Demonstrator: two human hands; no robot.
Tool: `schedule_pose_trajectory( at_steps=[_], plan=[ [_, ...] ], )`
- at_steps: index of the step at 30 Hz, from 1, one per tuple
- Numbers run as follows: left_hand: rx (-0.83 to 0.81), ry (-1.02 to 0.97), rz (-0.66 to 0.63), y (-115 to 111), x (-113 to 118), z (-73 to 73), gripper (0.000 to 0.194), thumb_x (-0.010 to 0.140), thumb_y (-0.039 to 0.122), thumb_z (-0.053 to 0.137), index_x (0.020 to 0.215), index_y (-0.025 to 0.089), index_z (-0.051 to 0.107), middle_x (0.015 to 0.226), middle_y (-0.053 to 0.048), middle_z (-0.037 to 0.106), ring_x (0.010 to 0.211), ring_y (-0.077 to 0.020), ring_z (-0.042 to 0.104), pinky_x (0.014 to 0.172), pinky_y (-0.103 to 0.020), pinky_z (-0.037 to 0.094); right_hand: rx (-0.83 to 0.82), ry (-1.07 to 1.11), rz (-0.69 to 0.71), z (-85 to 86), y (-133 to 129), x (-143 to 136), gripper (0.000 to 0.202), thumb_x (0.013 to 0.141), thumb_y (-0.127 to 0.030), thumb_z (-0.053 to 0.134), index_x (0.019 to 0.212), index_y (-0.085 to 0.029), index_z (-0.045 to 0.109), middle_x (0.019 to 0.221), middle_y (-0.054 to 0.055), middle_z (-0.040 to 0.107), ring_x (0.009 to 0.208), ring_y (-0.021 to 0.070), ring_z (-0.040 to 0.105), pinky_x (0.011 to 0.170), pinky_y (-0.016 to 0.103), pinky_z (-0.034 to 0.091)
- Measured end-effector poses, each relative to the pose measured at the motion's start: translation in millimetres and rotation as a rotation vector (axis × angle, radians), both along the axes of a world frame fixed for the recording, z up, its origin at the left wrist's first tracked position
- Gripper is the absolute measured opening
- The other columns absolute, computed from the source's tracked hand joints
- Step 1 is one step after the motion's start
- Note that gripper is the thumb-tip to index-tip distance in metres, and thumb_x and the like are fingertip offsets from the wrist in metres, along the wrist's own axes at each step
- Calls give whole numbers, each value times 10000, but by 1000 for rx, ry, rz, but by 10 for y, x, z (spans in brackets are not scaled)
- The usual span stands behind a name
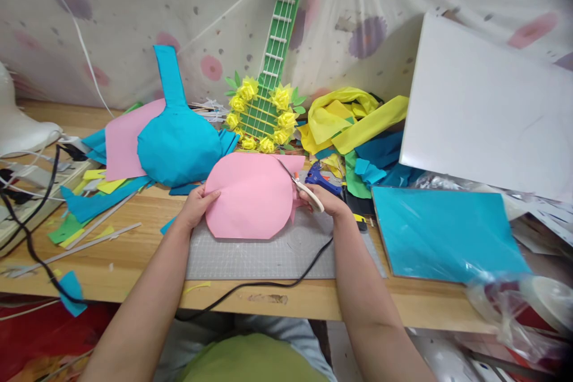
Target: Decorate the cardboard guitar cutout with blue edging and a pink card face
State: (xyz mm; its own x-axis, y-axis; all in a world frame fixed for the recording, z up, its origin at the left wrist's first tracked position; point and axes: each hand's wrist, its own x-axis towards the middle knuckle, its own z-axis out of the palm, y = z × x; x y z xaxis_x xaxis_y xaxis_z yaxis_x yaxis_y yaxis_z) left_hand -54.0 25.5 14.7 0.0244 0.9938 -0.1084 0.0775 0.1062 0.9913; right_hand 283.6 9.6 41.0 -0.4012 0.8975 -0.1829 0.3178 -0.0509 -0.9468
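A rounded pink paper sheet (250,197) is held above the grey cutting mat (259,259), its bottom edge straight. My left hand (196,206) pinches the sheet's left edge. At the right edge, my right hand (323,198) grips white-handled scissors (317,200), whose blades point up and left at the sheet's upper right, where a pink strip sticks out. Behind the sheet to the left lies a blue lute-like shape (179,143) with a round body and a neck. A green instrument with yellow flowers (264,113) leans against the curtain.
A blue glue gun (320,178) lies just beyond my right hand. Yellow crepe paper (342,113) and scraps are heaped behind it. At the right are a blue sheet (447,233) and a white board (483,107). A black cable (250,285) crosses the mat; a power strip (40,197) is left.
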Motion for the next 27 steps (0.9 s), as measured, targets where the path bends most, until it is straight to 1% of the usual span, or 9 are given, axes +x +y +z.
schedule_pose_trajectory(
  at_steps=[4,9,15,19,23,27],
  plan=[
    [-6,-3,1,3,-8,-10,658,499,520,739,1001,110,623,895,-89,691,708,-209,625,615,-304,496,-19,-9,-28,16,-9,15,478,638,-609,621,629,-172,426,502,-61,415,405,53,373,377,207,337],
    [-15,-42,13,3,-17,-9,619,497,478,755,978,110,629,867,-75,691,681,-188,616,617,-293,488,-22,12,8,12,-11,59,453,656,-564,631,600,-173,408,483,-65,405,387,48,374,363,196,305],
    [-28,-84,26,-2,-15,-2,585,490,446,765,946,105,631,824,-69,690,635,-177,603,586,-287,482,-56,44,22,-30,1,108,440,669,-545,633,615,-178,397,492,-70,398,383,42,357,359,192,303],
    [-58,-123,38,-5,-14,12,568,472,422,776,928,114,633,788,-57,688,610,-173,599,568,-283,477,-76,44,22,-12,-11,121,447,664,-557,633,623,-181,395,491,-73,382,379,44,349,356,198,296],
    [-82,-127,23,14,-17,74,550,462,420,778,892,110,633,761,-60,683,597,-178,598,553,-284,473,-52,2,46,43,-33,106,483,669,-620,589,618,-180,397,493,-64,389,390,49,348,371,210,295],
    [-109,-123,-22,58,1,191,539,446,404,785,875,119,627,719,-39,673,575,-172,592,547,-281,466,25,-42,92,54,-29,88,521,670,-680,538,630,-178,403,525,-44,426,456,69,394,425,218,316]
  ],
)
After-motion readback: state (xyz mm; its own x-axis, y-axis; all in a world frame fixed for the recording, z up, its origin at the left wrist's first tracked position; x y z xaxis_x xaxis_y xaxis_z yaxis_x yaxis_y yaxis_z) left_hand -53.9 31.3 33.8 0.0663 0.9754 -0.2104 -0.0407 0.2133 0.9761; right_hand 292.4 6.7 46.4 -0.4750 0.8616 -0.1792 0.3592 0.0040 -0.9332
